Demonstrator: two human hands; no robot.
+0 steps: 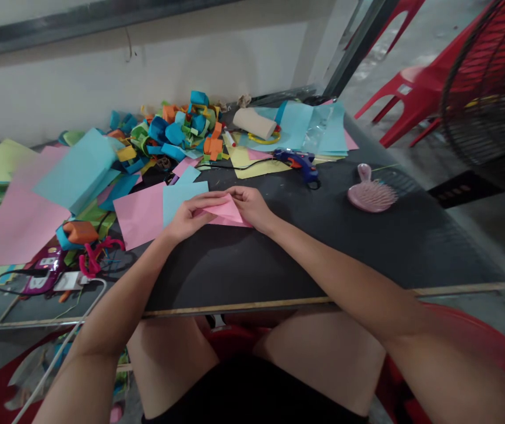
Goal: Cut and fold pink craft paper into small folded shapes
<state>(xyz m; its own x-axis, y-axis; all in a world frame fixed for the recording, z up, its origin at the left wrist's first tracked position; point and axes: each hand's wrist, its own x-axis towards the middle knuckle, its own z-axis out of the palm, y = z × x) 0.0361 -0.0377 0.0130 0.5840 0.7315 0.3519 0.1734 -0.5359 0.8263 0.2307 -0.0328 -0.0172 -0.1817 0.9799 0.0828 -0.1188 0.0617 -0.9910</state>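
Note:
A partly folded sheet of pink paper lies low over the dark table, between my two hands. My left hand is closed on its left side, fingers along the top layer. On the right side, my right hand grips the paper's far edge with bent fingers. One pink flap stands up from the fold; its far corner is partly hidden by my fingers. Just beyond my left hand are a flat light blue sheet and a flat pink sheet.
A heap of folded coloured paper pieces lies against the wall. A blue glue gun, a pink hairbrush and a beige roll rest further back and right. A purple power strip with cords is at left. A fan stands right.

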